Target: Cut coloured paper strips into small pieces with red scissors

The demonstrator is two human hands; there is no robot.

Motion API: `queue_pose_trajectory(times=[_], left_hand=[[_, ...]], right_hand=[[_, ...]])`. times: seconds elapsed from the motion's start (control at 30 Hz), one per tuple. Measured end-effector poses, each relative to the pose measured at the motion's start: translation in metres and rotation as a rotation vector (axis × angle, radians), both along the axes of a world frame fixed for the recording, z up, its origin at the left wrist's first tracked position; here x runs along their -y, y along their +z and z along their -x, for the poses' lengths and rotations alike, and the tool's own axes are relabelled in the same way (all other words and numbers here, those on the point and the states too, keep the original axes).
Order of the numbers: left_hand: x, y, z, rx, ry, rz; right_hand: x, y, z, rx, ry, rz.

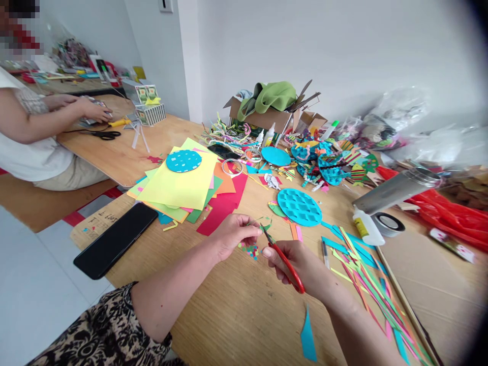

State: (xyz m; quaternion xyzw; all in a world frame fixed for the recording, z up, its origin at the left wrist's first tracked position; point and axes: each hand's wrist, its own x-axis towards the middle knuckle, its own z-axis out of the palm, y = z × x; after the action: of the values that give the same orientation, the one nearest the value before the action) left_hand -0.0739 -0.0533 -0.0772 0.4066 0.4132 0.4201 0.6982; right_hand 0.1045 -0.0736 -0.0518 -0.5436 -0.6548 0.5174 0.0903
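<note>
My left hand (241, 234) pinches a small strip of green paper (266, 225) between thumb and fingers. Red-handled scissors (286, 264) are gripped in my right hand (292, 256), their blades at the green paper close to my left fingertips. Below the hands, a small heap of colourful paper dots (250, 251) lies on the wooden table (229, 305). A blue oval piece with a raised pattern (300, 207) is just beyond my right hand. To the left of the hands, a stack of coloured paper (183, 180) carries a speckled blue oval (183, 161).
A black phone (116, 240) lies at the left table edge. At right are paper strips (366, 279), a glue bottle (368, 227), tape (388, 223) and a metal flask (396, 190). A box (263, 114) and finished crafts (328, 160) stand behind. A co-worker (41, 122) sits at far left.
</note>
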Motion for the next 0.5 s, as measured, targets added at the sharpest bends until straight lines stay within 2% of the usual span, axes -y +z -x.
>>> queue_pose_trajectory(times=[0.5], left_hand=[[-0.0004,-0.0011,-0.0005,-0.045,-0.005,-0.045]], right_hand=[[-0.0010,0.0028,-0.0010,-0.079,0.091,0.020]])
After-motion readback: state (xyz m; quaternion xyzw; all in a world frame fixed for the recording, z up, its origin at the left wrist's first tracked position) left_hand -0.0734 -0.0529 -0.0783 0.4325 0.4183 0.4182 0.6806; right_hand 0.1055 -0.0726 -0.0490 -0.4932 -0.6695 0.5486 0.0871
